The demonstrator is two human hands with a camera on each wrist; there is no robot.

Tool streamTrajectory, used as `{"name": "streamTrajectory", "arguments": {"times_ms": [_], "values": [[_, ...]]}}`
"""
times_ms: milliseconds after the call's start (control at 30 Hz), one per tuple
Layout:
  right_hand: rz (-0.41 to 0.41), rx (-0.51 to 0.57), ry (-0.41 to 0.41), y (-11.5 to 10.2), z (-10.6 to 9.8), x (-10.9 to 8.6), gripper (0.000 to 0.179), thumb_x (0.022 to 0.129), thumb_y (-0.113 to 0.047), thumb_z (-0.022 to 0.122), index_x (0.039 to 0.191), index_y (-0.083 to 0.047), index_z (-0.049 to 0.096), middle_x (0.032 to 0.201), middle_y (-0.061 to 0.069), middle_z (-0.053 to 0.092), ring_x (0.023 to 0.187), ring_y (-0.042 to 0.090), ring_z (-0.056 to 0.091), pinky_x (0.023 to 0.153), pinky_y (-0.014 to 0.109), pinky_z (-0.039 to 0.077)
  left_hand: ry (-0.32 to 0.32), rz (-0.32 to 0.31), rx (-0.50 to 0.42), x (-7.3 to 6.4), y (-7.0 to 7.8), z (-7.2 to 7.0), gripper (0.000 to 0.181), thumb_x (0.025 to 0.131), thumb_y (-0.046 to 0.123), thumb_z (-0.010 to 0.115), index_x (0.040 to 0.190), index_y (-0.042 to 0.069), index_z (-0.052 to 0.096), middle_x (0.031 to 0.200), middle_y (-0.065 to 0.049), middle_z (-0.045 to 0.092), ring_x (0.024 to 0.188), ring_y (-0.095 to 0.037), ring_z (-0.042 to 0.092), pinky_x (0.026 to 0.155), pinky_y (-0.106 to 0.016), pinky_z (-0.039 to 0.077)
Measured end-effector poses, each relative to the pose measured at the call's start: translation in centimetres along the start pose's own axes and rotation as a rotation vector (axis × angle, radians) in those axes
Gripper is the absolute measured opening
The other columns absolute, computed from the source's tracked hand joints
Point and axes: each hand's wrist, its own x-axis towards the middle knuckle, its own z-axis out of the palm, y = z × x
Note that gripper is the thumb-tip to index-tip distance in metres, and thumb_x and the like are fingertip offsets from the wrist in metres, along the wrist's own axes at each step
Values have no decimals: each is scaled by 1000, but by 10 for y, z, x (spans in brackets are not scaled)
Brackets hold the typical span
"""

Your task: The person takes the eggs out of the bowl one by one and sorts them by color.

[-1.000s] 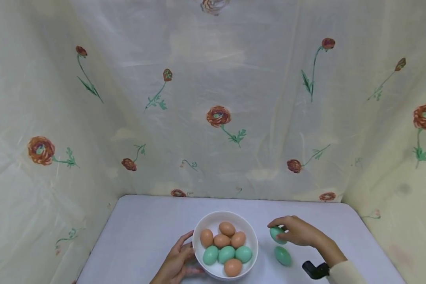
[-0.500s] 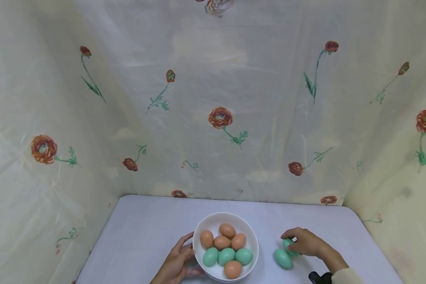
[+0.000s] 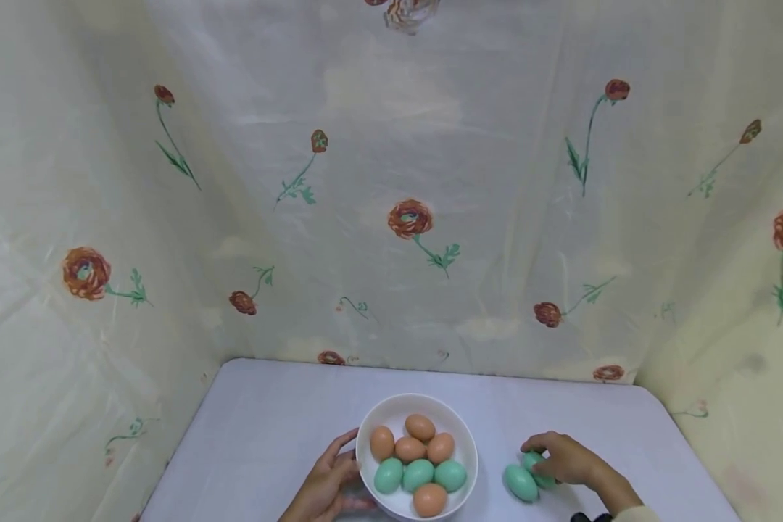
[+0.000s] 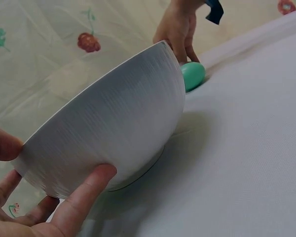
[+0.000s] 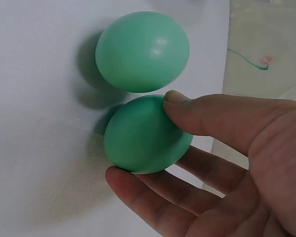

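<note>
A white bowl stands on the table, holding several brown eggs and three green eggs. My left hand grips the bowl's left side, its fingers and thumb spread along the outer wall in the left wrist view. Right of the bowl, my right hand holds a green egg between thumb and fingers, low over the table. Beside it lies another green egg, which sits just past the held one in the right wrist view. The right hand partly covers the held egg in the head view.
The table has a white cover and rounded back corners. A pale curtain printed with red flowers hangs behind it and at both sides. A black wrist strap piece shows at the right forearm.
My right hand moves the held green egg to the right and nearer to me, from behind the other green egg to its right side. The left hand stays on the bowl.
</note>
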Motion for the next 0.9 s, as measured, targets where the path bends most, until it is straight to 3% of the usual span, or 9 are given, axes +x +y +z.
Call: {"name": "streamTrajectory", "arguments": {"times_ms": [233, 400, 533, 667, 900], "values": [[22, 5, 3, 2, 1, 0, 32, 85, -6, 73, 116, -4, 70, 109, 8, 68, 92, 18, 60, 66, 36, 58, 7, -9, 4, 0, -1, 0, 73, 96, 21, 64, 158, 18, 25, 158, -26, 31, 116, -31, 62, 80, -65, 55], [12, 2, 6, 1, -5, -1, 37, 87, -12, 73, 122, -3, 67, 119, 17, 67, 96, 25, 63, 65, 40, 59, 14, -10, 1, 1, -1, 1, 72, 96, 18, 63, 157, 19, 26, 159, -26, 29, 120, -31, 60, 81, -65, 55], [-81, -48, 89, -5, -16, -3, 37, 89, -17, 72, 122, 1, 66, 121, 25, 66, 101, 37, 67, 76, 48, 59, 18, -14, 4, 0, -1, 1, 73, 95, 16, 63, 158, 19, 26, 159, -26, 30, 122, -32, 59, 81, -65, 55], [-167, -62, 177, -22, -25, -6, 36, 88, -14, 72, 121, 1, 66, 123, 26, 66, 101, 39, 68, 83, 51, 58, 25, -19, 3, 0, 0, 1, 73, 94, 16, 63, 158, 19, 26, 159, -26, 30, 121, -32, 59, 81, -65, 55], [-280, -27, 131, -67, -27, -9, 52, 86, -19, 77, 132, -2, 59, 129, 26, 62, 107, 40, 66, 78, 43, 62, 26, -24, -7, 1, 0, 1, 73, 94, 15, 62, 157, 20, 27, 160, -26, 28, 122, -32, 58, 82, -65, 55]]}}
